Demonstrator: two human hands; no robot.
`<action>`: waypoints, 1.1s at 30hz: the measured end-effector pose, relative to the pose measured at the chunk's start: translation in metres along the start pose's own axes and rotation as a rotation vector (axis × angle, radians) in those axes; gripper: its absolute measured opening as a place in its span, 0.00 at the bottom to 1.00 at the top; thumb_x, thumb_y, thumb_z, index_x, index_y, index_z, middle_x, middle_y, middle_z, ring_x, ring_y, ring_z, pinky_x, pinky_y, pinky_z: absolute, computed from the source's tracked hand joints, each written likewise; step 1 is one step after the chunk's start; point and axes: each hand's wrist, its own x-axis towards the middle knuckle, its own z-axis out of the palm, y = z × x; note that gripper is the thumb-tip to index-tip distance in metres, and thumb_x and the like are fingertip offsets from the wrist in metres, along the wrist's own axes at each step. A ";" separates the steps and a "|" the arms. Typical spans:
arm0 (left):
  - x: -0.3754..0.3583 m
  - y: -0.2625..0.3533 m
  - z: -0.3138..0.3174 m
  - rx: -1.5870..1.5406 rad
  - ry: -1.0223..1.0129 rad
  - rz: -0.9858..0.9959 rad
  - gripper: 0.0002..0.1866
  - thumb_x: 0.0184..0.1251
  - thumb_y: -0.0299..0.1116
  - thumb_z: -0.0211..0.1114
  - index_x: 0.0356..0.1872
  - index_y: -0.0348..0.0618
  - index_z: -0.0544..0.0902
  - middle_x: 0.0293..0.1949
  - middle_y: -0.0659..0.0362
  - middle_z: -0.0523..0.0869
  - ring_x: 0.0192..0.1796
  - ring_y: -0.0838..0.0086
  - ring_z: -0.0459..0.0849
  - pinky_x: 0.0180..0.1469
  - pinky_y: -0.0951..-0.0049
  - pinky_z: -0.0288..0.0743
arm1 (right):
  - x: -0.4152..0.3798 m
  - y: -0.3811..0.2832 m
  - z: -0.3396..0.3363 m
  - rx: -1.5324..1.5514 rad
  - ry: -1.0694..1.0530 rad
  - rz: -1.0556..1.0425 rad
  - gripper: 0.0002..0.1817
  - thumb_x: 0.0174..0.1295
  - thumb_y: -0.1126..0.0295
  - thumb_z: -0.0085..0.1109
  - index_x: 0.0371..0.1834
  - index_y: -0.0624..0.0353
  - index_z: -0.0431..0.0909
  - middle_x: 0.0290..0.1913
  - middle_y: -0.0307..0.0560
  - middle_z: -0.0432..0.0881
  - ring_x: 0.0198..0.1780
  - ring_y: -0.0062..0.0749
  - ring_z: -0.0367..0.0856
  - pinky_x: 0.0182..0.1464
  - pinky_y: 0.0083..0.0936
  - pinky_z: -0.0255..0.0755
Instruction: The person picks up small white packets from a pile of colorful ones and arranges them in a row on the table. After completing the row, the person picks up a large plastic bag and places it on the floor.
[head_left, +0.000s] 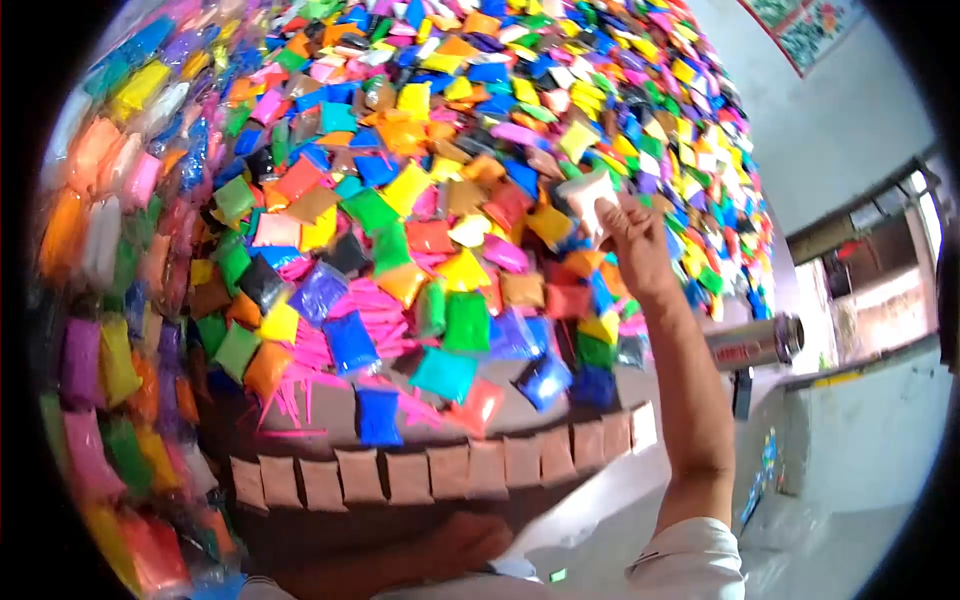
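My right hand (632,228) reaches over the right part of a big heap of small coloured packets (430,235). Its fingers are closed on a pale pink packet (590,200). Low in the view, my left hand (470,540) rests in shadow near the front edge; its fingers are too dark to make out. Between that hand and the heap runs a curved row of several peach packets (408,478), side by side, with a white packet (644,425) at its right end.
Pink strips (370,315) lie among the front packets. Clear bags of coloured packets (100,370) stand along the left. A metallic cylinder (750,343) is right of my right forearm. A small green piece (558,575) lies at the bottom. A poster (805,30) hangs upper right.
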 end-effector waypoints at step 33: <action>0.004 -0.011 0.010 0.151 -0.057 0.028 0.19 0.77 0.45 0.53 0.40 0.35 0.75 0.26 0.59 0.76 0.24 0.77 0.72 0.28 0.71 0.69 | -0.352 -0.021 0.130 0.614 0.129 0.309 0.20 0.75 0.56 0.51 0.49 0.67 0.73 0.33 0.49 0.82 0.33 0.35 0.85 0.33 0.31 0.84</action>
